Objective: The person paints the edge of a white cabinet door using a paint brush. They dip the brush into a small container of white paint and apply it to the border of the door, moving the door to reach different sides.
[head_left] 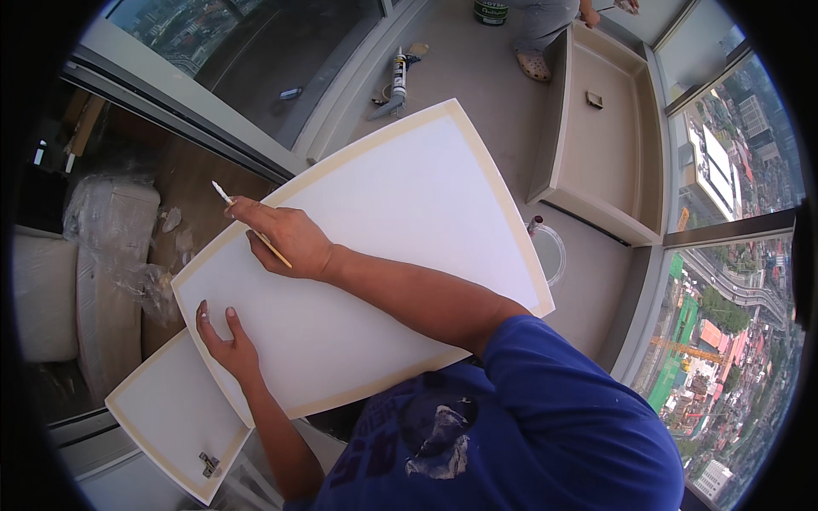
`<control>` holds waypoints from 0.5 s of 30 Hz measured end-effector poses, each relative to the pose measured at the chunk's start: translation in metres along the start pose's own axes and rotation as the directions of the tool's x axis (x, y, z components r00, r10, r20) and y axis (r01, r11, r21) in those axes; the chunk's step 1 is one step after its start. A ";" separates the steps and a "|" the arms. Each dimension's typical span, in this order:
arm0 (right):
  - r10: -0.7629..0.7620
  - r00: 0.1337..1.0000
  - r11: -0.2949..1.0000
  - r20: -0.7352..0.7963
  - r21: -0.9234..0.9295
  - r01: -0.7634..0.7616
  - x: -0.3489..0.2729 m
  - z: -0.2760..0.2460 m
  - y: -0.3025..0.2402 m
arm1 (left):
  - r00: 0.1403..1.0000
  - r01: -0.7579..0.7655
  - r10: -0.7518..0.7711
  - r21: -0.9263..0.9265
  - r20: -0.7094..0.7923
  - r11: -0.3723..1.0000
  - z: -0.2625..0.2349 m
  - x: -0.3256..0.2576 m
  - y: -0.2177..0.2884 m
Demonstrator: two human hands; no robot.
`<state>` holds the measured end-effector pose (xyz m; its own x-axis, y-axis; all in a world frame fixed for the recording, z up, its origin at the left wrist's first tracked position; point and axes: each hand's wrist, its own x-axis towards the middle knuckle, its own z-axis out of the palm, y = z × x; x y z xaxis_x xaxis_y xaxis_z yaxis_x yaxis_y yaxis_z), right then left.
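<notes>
A large white panel (400,196) with a cream border around its edges lies tilted in front of me. My right hand (290,238) is closed around a thin paintbrush (221,192) with a pale wooden handle and a white tip, which points past the panel's far left edge. My right forearm crosses over the panel. Near the panel's left edge, my left hand (230,345) has its thumb and fingers spread and grips no tool; whether it presses on the surface is hard to tell. Partly under the large panel, a smaller cream-edged panel (175,400) carries a metal hinge (208,464).
A caulking gun (398,81) lies on the floor ahead, with a paint bucket (491,12) beyond. A beige open cabinet frame (596,136) stands right, near another person's leg (541,30). A round white-rimmed container (550,254) sits behind the panel. Plastic-wrapped furniture (115,221) is left.
</notes>
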<state>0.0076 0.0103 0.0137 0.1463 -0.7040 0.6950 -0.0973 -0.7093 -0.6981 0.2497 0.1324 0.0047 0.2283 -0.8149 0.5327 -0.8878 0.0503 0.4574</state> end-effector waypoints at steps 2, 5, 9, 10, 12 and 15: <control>-0.013 1.000 1.000 -0.019 0.010 0.013 -0.001 0.000 0.000 | 0.998 0.066 -0.062 -0.207 0.025 0.976 0.032 0.014 0.028; -0.014 0.998 1.000 -0.058 0.023 0.015 0.000 0.002 0.003 | 0.994 0.110 -0.101 -0.462 0.043 0.880 0.070 0.033 0.058; 0.005 0.993 0.999 -0.117 0.051 0.001 0.003 0.002 0.005 | 0.964 0.264 -0.215 -0.694 0.159 0.670 0.099 0.045 0.084; 0.026 0.994 0.998 -0.111 0.052 -0.020 0.004 -0.001 0.005 | 0.961 0.275 -0.200 -0.683 0.189 0.677 0.101 0.048 0.084; 0.042 0.992 0.998 -0.116 0.056 -0.036 0.008 -0.006 0.007 | 0.953 0.303 -0.224 -0.682 0.204 0.666 0.102 0.050 0.086; 0.043 0.991 0.997 -0.129 0.064 -0.035 0.009 -0.010 0.010 | 0.949 0.314 -0.242 -0.688 0.202 0.654 0.107 0.047 0.087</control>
<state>-0.0014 -0.0038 0.0149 0.0138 -0.7327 0.6804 -0.0395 -0.6803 -0.7319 0.1404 0.0367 -0.0071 0.3509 -0.9023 0.2504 -0.2341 0.1744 0.9564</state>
